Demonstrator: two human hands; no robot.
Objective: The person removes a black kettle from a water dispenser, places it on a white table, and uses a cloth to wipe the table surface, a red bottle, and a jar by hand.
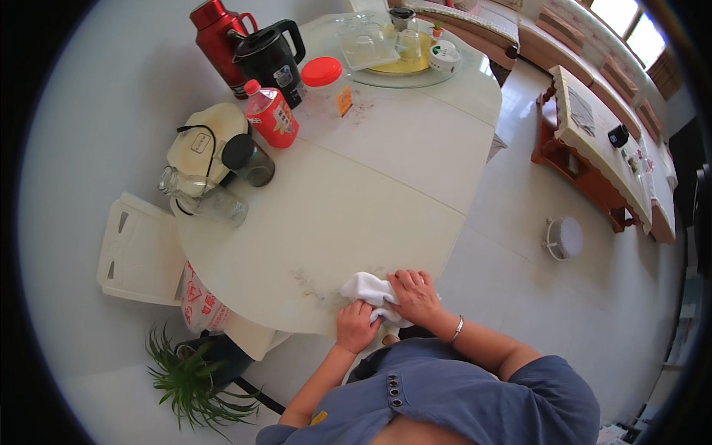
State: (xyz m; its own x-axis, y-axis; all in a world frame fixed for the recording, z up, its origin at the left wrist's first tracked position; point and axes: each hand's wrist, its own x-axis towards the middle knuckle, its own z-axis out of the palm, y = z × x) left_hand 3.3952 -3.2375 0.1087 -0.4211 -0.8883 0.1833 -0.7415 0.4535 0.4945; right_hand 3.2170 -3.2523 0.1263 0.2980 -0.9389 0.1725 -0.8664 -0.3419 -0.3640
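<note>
A crumpled white cloth lies bunched at the near edge of the pale table. My left hand is closed on the cloth's near side, fingers curled into it. On the cloth's right side, my right hand grips it from above, with a silver bangle on that wrist. Between the two hands the cloth is folded, and part of it hides under the fingers. Just left of the cloth, a grey floral pattern shows on the tabletop.
Along the table's left stand a clear glass bottle, a dark-lidded jar, a red bottle, a red-lidded jar, a black kettle and a red flask. A glass turntable sits at the far end. A potted plant stands lower left.
</note>
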